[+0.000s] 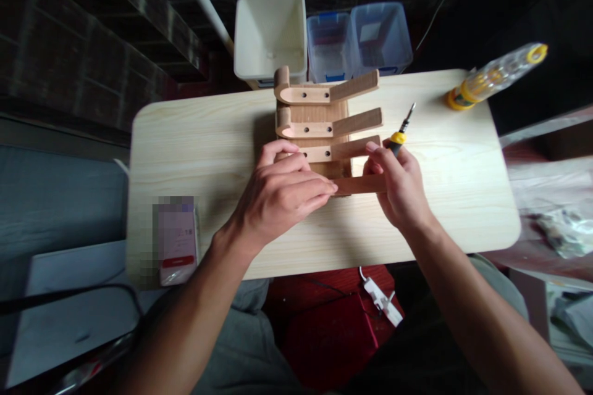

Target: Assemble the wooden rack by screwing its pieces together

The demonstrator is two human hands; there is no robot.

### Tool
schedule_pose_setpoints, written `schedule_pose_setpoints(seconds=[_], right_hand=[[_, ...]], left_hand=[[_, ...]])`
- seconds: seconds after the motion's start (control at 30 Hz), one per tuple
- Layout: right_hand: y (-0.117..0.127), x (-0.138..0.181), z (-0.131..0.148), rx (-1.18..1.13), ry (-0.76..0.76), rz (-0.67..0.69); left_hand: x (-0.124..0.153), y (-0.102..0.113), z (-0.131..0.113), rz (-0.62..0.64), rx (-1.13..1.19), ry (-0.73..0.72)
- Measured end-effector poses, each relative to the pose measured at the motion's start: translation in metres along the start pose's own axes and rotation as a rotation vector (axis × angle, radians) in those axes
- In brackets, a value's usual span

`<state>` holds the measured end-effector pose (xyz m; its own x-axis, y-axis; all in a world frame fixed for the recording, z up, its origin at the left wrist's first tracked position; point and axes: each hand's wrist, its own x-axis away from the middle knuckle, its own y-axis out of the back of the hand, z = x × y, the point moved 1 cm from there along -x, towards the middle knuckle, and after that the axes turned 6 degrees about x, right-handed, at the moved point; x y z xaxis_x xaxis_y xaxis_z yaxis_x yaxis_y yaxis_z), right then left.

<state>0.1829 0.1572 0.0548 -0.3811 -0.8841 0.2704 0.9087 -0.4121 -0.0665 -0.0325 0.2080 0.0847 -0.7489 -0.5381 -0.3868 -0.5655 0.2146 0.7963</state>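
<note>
A wooden rack lies on the table: a wooden board [316, 113] with several curved wooden hooks across it. The far hook [315, 95], the second hook [315, 129] and the third hook [340, 152] each show two dark screw holes. My left hand [285, 188] is closed over the left part of the nearest wooden hook [359, 184], covering most of it. My right hand [402, 188] grips that hook's right end. Tucked in the same hand is a screwdriver [399, 136] with a yellow and black handle, its tip pointing up and away from the rack.
A phone [178, 237] lies at the table's [208, 136] left front. At the back right stands a clear bottle-like case [495, 77] with yellow ends. Behind the table are a white bin [271, 31] and two clear plastic boxes [382, 37]. A power strip [382, 301] lies below the front edge.
</note>
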Motion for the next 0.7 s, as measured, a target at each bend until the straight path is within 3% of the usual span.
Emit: schedule_pose_setpoints(seconds=[0.7], right_hand=[[-0.0006, 0.0015, -0.0015, -0.042, 0.007, 0.01]], left_hand=[[0.0011, -0.0034, -0.0011, 0.011, 0.009, 0.014]])
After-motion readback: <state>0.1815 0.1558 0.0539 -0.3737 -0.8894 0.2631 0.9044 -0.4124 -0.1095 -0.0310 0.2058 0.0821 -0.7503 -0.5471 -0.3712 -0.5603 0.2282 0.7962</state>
